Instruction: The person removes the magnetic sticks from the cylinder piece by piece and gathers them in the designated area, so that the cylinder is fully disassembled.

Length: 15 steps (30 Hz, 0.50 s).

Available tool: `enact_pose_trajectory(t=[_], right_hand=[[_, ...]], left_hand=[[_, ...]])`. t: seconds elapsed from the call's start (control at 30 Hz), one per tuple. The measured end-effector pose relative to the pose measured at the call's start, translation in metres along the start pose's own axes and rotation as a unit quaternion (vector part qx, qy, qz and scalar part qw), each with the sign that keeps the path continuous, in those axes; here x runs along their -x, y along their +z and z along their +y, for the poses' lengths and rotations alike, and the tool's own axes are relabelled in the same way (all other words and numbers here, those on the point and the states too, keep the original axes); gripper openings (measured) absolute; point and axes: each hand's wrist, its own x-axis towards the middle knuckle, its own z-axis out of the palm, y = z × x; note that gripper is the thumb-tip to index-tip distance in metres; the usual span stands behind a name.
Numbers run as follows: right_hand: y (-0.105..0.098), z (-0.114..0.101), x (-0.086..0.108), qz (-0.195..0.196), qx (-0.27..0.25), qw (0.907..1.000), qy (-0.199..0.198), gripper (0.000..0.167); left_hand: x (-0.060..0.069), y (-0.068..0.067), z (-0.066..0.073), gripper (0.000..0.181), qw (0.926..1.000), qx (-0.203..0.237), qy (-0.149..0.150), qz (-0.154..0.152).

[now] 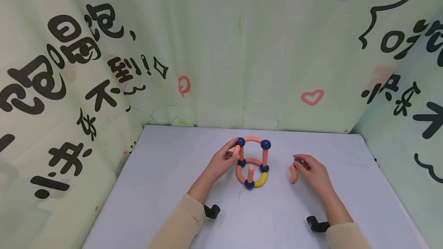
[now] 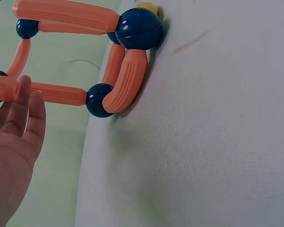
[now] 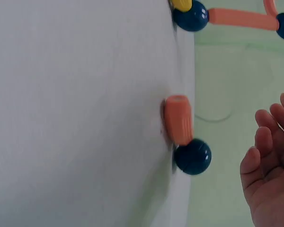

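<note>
An orange, yellow and blue frame (image 1: 252,161) of sticks and balls stands on the table. My left hand (image 1: 221,162) is at its upper left ball (image 1: 240,141), gripping a short orange stick (image 2: 4,88) that joins there. From the front ball (image 1: 249,184) rises an upright orange stick (image 1: 250,173) with a free top end. My right hand (image 1: 312,172), its fingers loosely bent, hovers beside a loose curved orange stick (image 1: 293,175). That stick has a blue ball (image 3: 193,156) on one end, and the right wrist view shows the fingers apart from both.
The pale table (image 1: 166,164) has a printed curtain (image 1: 221,68) behind it and more printed cloth at both sides. A yellow curved stick (image 1: 261,180) forms the front right of the frame's lower ring. Black devices (image 1: 212,211) are worn at both wrists.
</note>
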Motion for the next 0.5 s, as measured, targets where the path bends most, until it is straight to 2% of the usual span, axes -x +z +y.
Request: enact_pose_trajectory(t=[0.17,0.27,0.4,0.5], right_hand=[[0.017,-0.024,0.013,-0.021,-0.032,0.9979,-0.051,0.028],[0.028,-0.037,0.017,-0.042,-0.038,0.9951,-0.081,0.027],[0.043,-0.050,0.019,-0.072,-0.054,0.9911,-0.098,0.029],[0.053,-0.055,0.020,-0.100,-0.067,0.9879,-0.098,0.031]], left_hand=[[0.000,0.000,-0.001,0.046,1.0000,-0.004,-0.001,-0.006],[0.000,0.000,-0.002,0.049,0.9999,-0.016,0.003,0.001],[0.000,-0.002,-0.002,0.057,0.9995,-0.029,0.006,0.013],[0.000,-0.003,-0.001,0.056,0.9993,-0.036,0.008,0.010]])
